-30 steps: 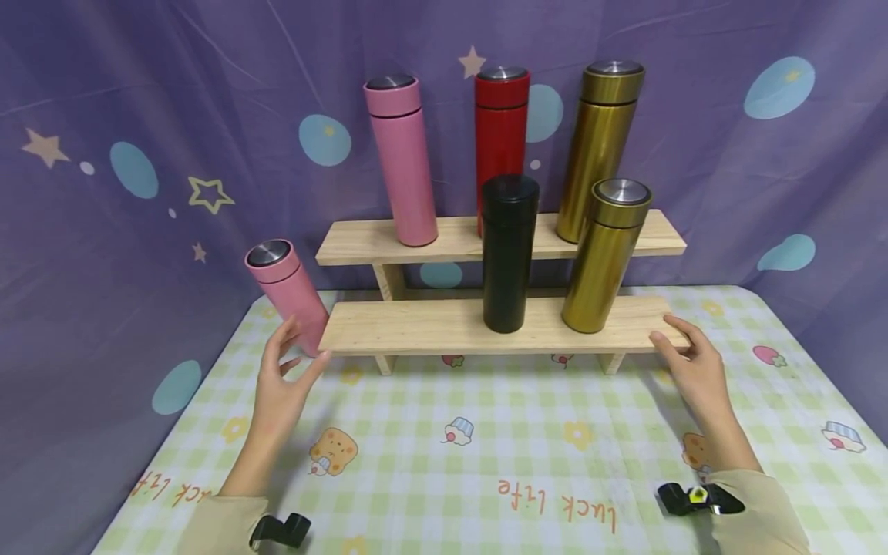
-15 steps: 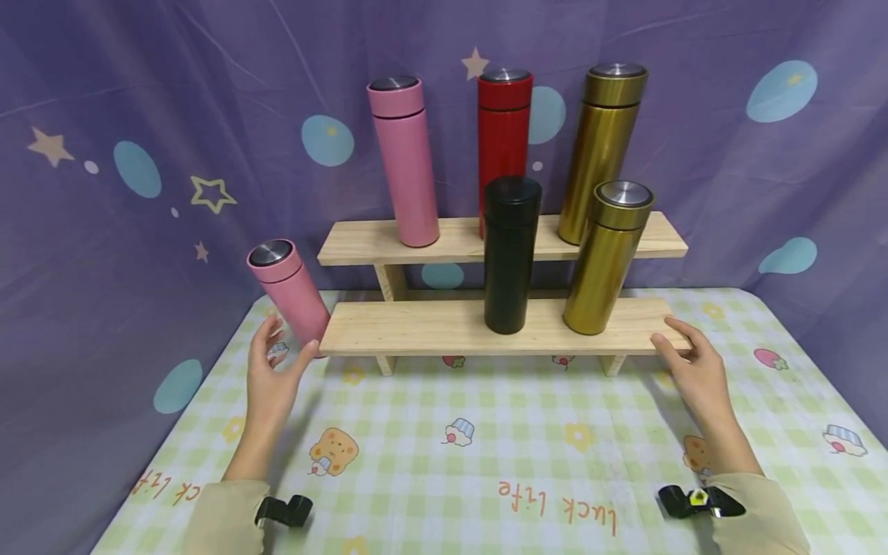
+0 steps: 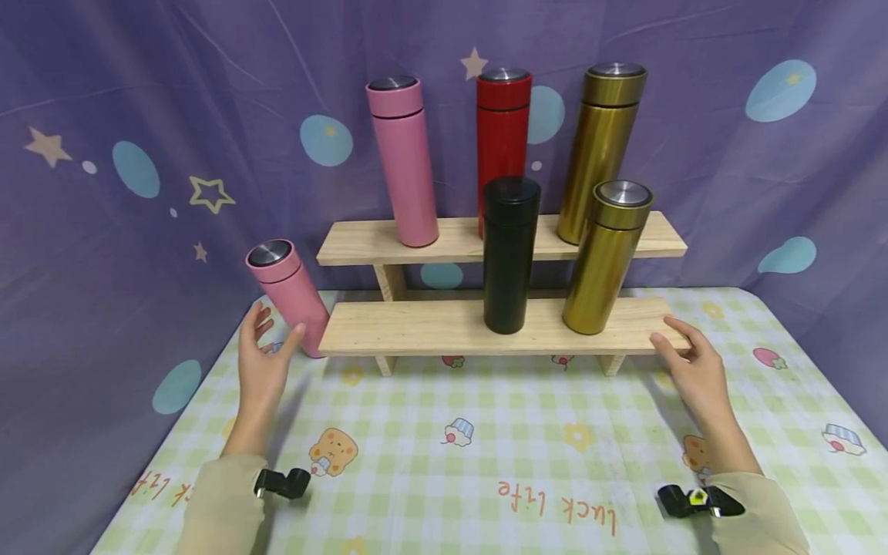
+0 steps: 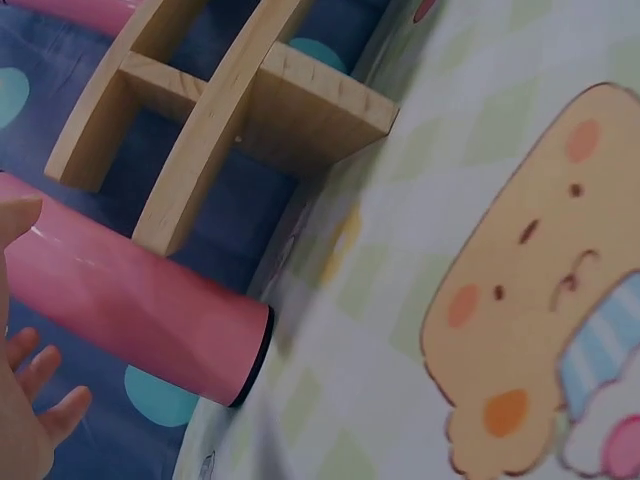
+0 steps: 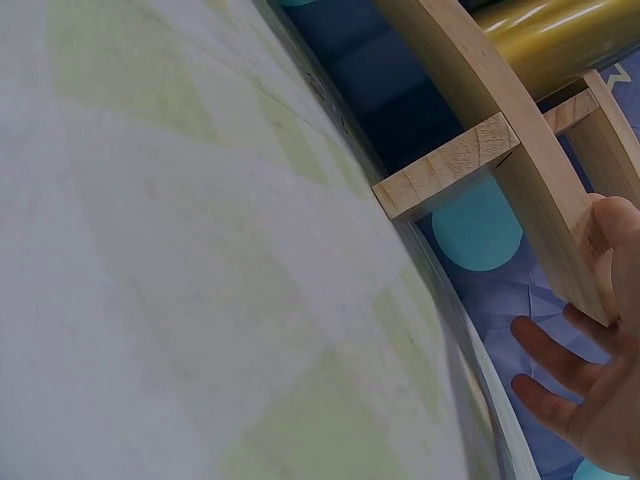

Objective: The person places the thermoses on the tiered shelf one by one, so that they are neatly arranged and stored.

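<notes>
My left hand (image 3: 264,362) is beside the standing pink thermos bottle (image 3: 294,297), fingers loosely spread and thumb in front of it. In the left wrist view, the pink thermos body (image 4: 150,300) stands close to the left end of the two-tier wooden shelf (image 3: 409,327). At the shelf's right end, my right hand (image 3: 697,370) pinches the corner of the lower board, its thumb and index finger at the edge. The right wrist view shows the thumb against the board (image 5: 560,220) and the other fingers spread past its end.
On the lower board stand a black thermos (image 3: 509,262) and a gold thermos (image 3: 603,266). Along the upper board are a pink thermos (image 3: 405,169), a red thermos (image 3: 502,131) and another gold thermos (image 3: 603,146). A checked tablecloth (image 3: 527,432) covers the table, with a purple curtain (image 3: 243,77) behind.
My left hand has drawn away from the shelf's left end, shifting left and slightly up alongside the pink thermos. My right hand and the bottles stay in place.
</notes>
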Demonstrator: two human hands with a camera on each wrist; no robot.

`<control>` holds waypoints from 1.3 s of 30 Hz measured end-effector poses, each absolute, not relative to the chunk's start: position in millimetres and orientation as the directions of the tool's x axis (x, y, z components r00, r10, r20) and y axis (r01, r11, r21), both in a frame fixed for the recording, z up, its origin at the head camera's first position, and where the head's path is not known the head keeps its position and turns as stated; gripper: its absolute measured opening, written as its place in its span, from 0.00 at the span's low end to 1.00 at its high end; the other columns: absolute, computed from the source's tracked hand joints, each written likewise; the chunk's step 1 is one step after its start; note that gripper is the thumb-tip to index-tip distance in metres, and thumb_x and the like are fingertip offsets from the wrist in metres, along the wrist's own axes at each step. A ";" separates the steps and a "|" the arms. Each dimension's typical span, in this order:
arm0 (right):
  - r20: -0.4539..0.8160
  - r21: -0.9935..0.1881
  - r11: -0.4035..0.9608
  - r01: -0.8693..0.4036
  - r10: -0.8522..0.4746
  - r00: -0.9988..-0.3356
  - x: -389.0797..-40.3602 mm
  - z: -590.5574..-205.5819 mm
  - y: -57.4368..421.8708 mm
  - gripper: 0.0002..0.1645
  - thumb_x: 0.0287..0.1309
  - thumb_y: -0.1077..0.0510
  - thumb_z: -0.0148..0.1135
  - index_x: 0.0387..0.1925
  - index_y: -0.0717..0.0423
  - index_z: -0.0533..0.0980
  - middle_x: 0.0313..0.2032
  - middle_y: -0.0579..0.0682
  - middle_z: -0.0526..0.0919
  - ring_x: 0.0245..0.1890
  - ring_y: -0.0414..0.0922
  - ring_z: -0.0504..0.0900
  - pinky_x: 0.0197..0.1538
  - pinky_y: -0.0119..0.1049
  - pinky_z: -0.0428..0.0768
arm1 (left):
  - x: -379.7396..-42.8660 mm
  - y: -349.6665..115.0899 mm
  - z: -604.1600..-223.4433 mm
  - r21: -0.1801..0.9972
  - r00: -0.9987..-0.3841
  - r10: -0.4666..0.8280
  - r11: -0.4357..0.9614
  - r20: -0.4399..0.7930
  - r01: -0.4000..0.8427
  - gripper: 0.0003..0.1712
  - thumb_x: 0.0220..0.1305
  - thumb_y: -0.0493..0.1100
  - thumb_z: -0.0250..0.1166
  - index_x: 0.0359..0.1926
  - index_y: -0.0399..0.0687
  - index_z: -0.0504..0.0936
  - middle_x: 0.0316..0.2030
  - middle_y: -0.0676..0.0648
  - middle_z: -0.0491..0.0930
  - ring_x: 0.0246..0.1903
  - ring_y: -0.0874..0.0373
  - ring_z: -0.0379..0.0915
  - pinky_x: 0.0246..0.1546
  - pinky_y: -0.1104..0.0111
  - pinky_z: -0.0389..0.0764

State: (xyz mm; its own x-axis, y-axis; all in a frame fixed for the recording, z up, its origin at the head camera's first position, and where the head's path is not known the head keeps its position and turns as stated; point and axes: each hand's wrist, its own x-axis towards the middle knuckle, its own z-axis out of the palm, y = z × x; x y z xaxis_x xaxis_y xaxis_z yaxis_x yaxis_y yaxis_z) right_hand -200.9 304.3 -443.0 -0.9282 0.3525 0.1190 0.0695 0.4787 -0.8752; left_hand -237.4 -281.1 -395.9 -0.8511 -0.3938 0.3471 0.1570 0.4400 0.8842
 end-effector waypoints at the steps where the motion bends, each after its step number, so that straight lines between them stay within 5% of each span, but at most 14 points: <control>1: 0.119 -0.876 0.478 0.070 0.354 -0.928 -200.9 -443.0 304.5 0.41 0.66 0.36 0.57 0.73 0.51 0.63 0.63 0.66 0.70 0.38 0.30 0.70 0.33 0.22 0.71 | -239.8 -281.5 -395.9 0.884 -0.851 -0.391 0.438 0.351 0.163 0.46 0.64 0.48 0.69 0.76 0.49 0.55 0.69 0.45 0.64 0.67 0.51 0.59 0.59 0.58 0.63; 15: 0.118 -0.873 0.482 0.070 0.349 -0.930 -201.0 -441.4 303.8 0.41 0.67 0.36 0.56 0.73 0.51 0.63 0.63 0.68 0.70 0.39 0.29 0.69 0.35 0.21 0.70 | -271.5 -284.2 -397.4 0.891 -0.843 -0.379 0.395 0.381 0.224 0.45 0.61 0.45 0.71 0.75 0.50 0.58 0.66 0.46 0.66 0.63 0.55 0.61 0.55 0.63 0.64; 31: 0.114 -0.880 0.471 0.068 0.348 -0.930 -200.5 -441.9 304.0 0.40 0.66 0.36 0.57 0.73 0.50 0.63 0.64 0.67 0.69 0.38 0.29 0.70 0.35 0.21 0.71 | -271.9 -269.2 -375.5 0.902 -0.872 -0.354 0.388 0.337 0.191 0.43 0.61 0.40 0.69 0.72 0.37 0.58 0.59 0.41 0.68 0.53 0.58 0.63 0.49 0.69 0.64; 39: 0.110 -0.873 0.481 0.077 0.348 -0.931 -200.2 -441.0 303.7 0.41 0.66 0.36 0.56 0.73 0.50 0.63 0.64 0.66 0.69 0.40 0.31 0.70 0.34 0.22 0.71 | -289.7 -283.6 -394.3 0.897 -0.854 -0.393 0.408 0.342 0.171 0.42 0.60 0.41 0.71 0.71 0.42 0.61 0.54 0.50 0.70 0.50 0.62 0.65 0.48 0.70 0.67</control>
